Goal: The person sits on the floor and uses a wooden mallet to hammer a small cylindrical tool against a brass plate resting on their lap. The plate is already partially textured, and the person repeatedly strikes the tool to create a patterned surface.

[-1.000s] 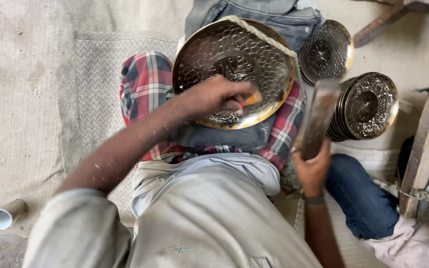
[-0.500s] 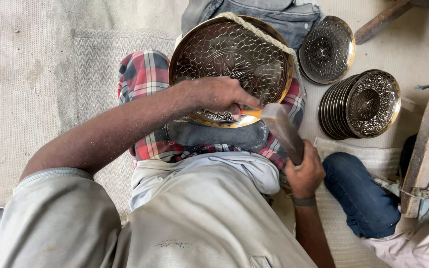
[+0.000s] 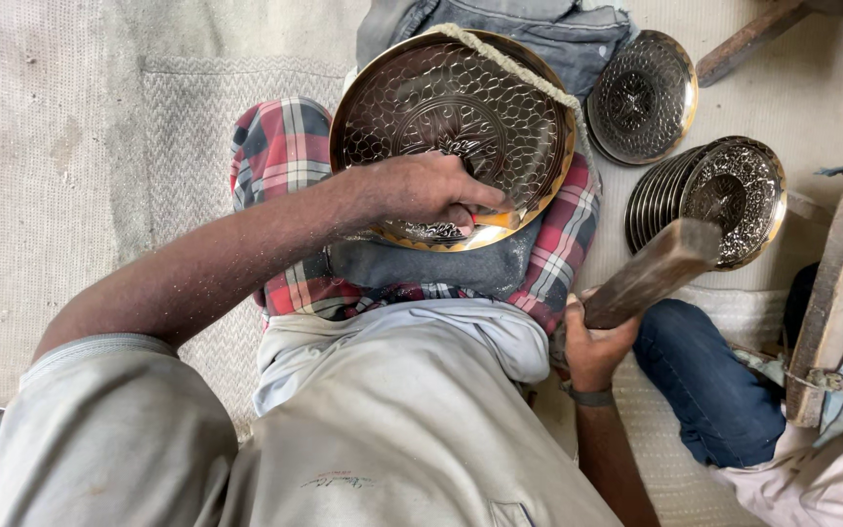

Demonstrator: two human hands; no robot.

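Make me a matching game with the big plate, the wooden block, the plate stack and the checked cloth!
Things:
1. big plate
2. wooden block
3. plate stack
4. checked cloth

Places:
A. leaning on edge at the right
B. spread under the big plate
C. under the left hand
D. held in the right hand

Pairs: 1-C, 2-D, 3-A, 4-B

Large plate [image 3: 461, 107] lies on the lap, stacked plates [image 3: 724, 195] to its right.

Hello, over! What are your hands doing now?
Left hand pressed on patterned metal plate. Right hand gripping wooden mallet, raised beside it. Nothing between them.
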